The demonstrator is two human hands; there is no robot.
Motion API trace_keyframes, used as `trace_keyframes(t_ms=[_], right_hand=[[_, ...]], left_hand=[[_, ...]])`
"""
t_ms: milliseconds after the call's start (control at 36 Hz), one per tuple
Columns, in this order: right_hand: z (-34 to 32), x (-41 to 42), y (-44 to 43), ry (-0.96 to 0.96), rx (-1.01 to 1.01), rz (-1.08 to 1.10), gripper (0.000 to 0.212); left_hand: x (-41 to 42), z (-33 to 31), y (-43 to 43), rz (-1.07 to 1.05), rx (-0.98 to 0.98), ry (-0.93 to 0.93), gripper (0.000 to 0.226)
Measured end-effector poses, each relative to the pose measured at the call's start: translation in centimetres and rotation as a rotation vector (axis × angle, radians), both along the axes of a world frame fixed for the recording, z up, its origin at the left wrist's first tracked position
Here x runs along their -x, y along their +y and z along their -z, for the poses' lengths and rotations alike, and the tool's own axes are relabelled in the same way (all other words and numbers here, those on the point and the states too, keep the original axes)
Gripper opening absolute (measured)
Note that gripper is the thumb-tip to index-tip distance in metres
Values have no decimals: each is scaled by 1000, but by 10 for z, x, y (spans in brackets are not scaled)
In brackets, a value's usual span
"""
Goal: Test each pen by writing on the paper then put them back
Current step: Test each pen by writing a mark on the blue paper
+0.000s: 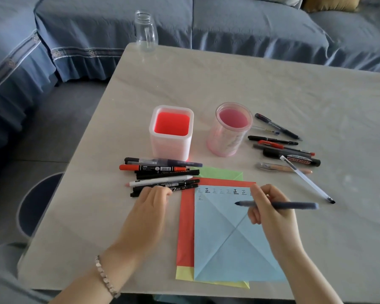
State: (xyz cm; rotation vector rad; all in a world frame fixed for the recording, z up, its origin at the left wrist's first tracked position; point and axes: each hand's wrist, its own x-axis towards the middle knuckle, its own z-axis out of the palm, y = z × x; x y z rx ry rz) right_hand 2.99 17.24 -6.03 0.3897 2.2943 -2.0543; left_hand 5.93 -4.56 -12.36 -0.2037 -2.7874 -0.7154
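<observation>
right hand gripping pen — above blue paper

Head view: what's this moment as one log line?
right hand: holds grey pen over blue paper | left hand: touches black marker pile

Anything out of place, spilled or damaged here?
Nothing looks spilled or damaged. The square holder and round holder stand empty, pens lying in loose heaps beside them, which fits mid-test. The right hand holds a grey pen.
</observation>
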Motion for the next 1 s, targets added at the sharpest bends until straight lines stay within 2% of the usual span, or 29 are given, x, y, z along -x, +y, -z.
trace_keyframes(t_ms=[139, 222, 278, 389, 472, 611, 778, 1000], right_hand=[[12, 3, -1, 13, -111, -27, 27], [15, 5, -7, 9, -97, -36, 20], [17, 8, -10, 2, -78, -27, 17], [18, 15, -20, 24, -74, -12, 14], [21, 20, -28, 62, -99, 36, 19], [33, 24, -42, 95, -107, 147, 37], [54, 26, -51, 128, -202, 184, 38], [60, 23, -55, 218, -234, 213, 45]], left_hand=[[-5, 16, -3, -50, 158, 73, 61], [-10, 12, 10, -47, 109, 116, 48], [-12, 8, 22, 75, 68, 106, 39], [-17, 12, 40, 381, 130, 3, 43], [-17, 21, 41, 452, 182, -48, 46], [-16, 21, 40, 444, 137, -75, 45], [-15, 21, 41, 423, 105, -89, 45], [-13, 16, 41, 409, 61, -122, 47]])
